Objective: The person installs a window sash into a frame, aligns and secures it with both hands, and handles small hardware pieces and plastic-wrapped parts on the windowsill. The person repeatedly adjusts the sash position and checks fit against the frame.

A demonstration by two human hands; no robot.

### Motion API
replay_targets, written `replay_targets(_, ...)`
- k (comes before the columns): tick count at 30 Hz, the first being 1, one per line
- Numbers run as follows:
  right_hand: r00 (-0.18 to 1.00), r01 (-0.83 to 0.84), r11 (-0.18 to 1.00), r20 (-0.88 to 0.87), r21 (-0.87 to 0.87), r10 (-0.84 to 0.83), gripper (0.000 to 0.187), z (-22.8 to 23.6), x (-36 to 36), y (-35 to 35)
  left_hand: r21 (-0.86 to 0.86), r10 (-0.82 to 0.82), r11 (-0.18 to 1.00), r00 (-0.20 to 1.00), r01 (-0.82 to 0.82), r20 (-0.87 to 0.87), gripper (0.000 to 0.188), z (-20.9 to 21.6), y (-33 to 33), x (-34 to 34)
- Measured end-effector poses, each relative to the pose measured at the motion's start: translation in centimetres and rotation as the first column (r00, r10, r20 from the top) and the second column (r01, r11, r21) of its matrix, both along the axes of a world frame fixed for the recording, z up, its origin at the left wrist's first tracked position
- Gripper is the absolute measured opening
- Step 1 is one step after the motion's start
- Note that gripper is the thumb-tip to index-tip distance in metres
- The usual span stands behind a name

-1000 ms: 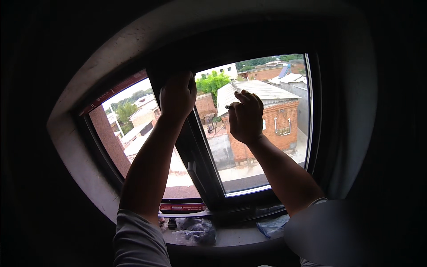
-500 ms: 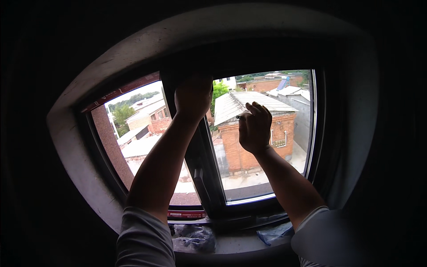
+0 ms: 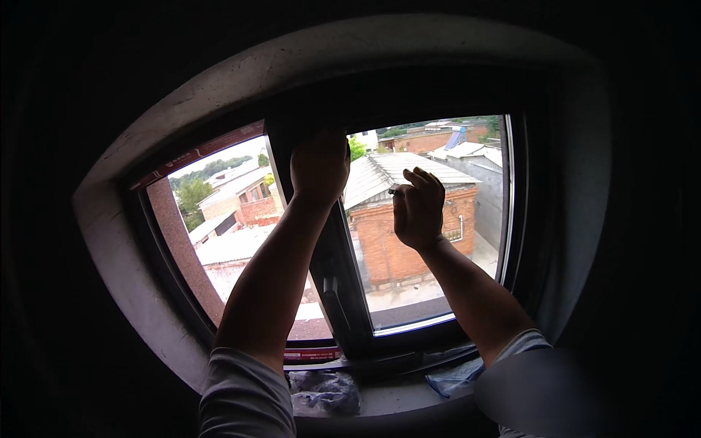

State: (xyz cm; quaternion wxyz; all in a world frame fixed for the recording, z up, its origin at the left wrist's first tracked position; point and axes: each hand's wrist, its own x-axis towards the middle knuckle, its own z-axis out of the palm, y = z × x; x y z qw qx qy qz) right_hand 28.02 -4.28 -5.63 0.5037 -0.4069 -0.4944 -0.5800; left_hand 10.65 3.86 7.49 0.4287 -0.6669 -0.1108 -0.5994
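Observation:
My left hand (image 3: 320, 169) is raised against the upper part of the dark window frame (image 3: 339, 306), at the upright between the two panes. Its fingers are lost in the shadow there, so what they grip, if anything, does not show. In front of the right pane (image 3: 467, 277) I hold up my right hand (image 3: 419, 213), fingers curled. A small dark tip (image 3: 394, 191) sticks out to the left from between its thumb and fingers; its kind is too small to make out. A window handle (image 3: 333, 296) sits on the upright, below my left hand.
Crumpled clear plastic (image 3: 325, 392) lies on the windowsill (image 3: 394, 401), and a bluish plastic piece (image 3: 453, 381) is farther right. Red printed film (image 3: 197, 155) edges the left pane. A pale wall recess (image 3: 109, 241) surrounds the window. Brick buildings stand outside.
The view has shifted slightly, and the buildings outside appear a little farther left in the right pane. Both hands keep nearly the same place and pose.

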Motion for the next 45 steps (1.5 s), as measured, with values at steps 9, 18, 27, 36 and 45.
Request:
replay_targets(9,1.0,0.006,1.0,0.006,0.011,-0.006,0.012,-0.1,0.0,0.3,0.056,-0.033,0.998,0.999,0.033,-0.003,0.023,0.0,0.7,0.2)
replay_targets(18,1.0,-0.003,1.0,-0.008,-0.025,0.003,0.011,0.0,0.2,-0.1,0.061,-0.04,0.997,0.999,0.04,0.009,0.024,-0.1,0.1,0.2)
replay_targets(27,0.852,-0.477,0.877,-0.279,-0.063,0.444,0.009,3.8,-1.2,-2.6,0.079,-0.058,0.995,0.998,0.058,0.002,0.016,0.3,0.7,0.5)
replay_targets(36,0.989,-0.148,0.986,-0.006,-0.073,0.148,0.024,11.2,-1.2,-0.1,0.037,-0.072,0.997,0.997,0.073,-0.016,0.008,0.3,0.3,0.4)
replay_targets(45,0.563,-0.771,0.636,-0.501,-0.033,0.657,0.016,10.8,-3.1,1.0,0.026,-0.079,0.997,0.997,0.079,-0.002,0.002,-0.1,1.2,0.5)
